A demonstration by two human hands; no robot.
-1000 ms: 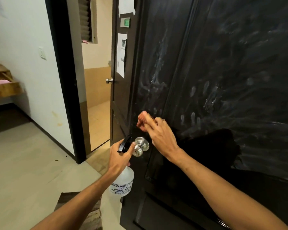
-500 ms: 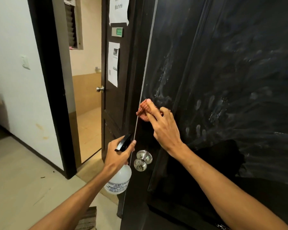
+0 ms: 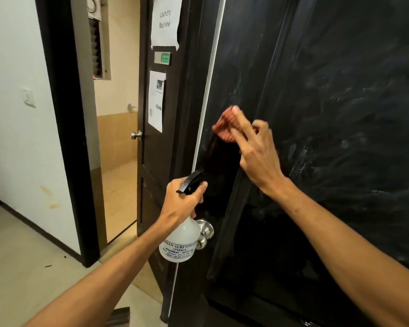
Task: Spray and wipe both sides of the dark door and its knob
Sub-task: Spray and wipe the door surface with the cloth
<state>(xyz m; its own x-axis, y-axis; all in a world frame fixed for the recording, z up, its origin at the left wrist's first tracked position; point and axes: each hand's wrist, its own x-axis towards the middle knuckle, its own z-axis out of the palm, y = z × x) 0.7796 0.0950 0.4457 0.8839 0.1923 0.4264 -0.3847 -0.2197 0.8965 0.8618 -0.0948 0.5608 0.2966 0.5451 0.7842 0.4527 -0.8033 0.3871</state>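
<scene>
The dark door (image 3: 328,119) fills the right side of the room, its panel streaked with pale wet smears and droplets. The person's right hand (image 3: 257,154) lies against it near its left edge, above the knob, with the fingers spread over a reddish-orange cloth (image 3: 223,128) and pressing it flat to the panel. The index finger is stretched out across the cloth; the others are bent at the knuckles.

Lower and to the left, the left hand (image 3: 182,204) grips the neck of a clear spray bottle (image 3: 178,244) with printed black lettering. Its black nozzle (image 3: 189,182) sticks up above the fist and points to the upper right. Whether a finger sits on the trigger I cannot tell from here. The bottle hangs just in front of the silver round knob (image 3: 205,232) and hides part of it.

Farther back on the left stands a second brown door (image 3: 151,161) with its own small knob (image 3: 136,135), a paper sign reading "Laundry Machine" (image 3: 165,22), a small green plate (image 3: 163,58) and another printed sheet (image 3: 156,100) below. A light switch (image 3: 28,98) sits on the white wall at far left.
</scene>
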